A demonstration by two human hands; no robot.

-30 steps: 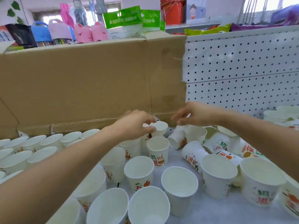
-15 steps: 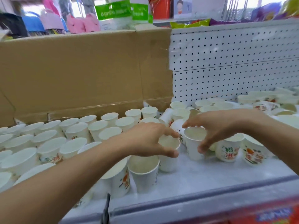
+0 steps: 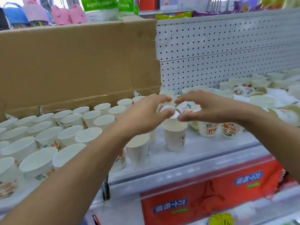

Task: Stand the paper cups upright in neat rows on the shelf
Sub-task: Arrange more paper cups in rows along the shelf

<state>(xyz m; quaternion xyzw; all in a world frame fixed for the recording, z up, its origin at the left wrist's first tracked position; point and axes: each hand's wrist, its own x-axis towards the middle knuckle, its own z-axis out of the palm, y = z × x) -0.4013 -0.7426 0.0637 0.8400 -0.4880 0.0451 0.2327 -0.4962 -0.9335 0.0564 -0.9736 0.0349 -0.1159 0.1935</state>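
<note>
Several white paper cups with red and green print stand upright in rows (image 3: pixel 48 135) on the left of the white shelf (image 3: pixel 199 148). One upright cup (image 3: pixel 174 135) stands alone just below my hands. My left hand (image 3: pixel 142 114) and my right hand (image 3: pixel 211 108) hover side by side over the middle of the shelf, fingers spread in a loose curve. Between their fingertips lies a tipped cup (image 3: pixel 187 107); I cannot tell whether either hand touches it. More tipped and jumbled cups (image 3: pixel 243 90) lie to the right.
A tall cardboard sheet (image 3: pixel 78 62) stands behind the rows of cups. White pegboard (image 3: pixel 227 46) backs the right half. The shelf's front rail (image 3: pixel 178 174) runs below, with red packages (image 3: pixel 211 192) under it. Bags and goods sit on top behind.
Both hands have left the upright cups they were on and moved up and back to the tipped cups in the middle. The view has pulled back, showing the lower shelf.
</note>
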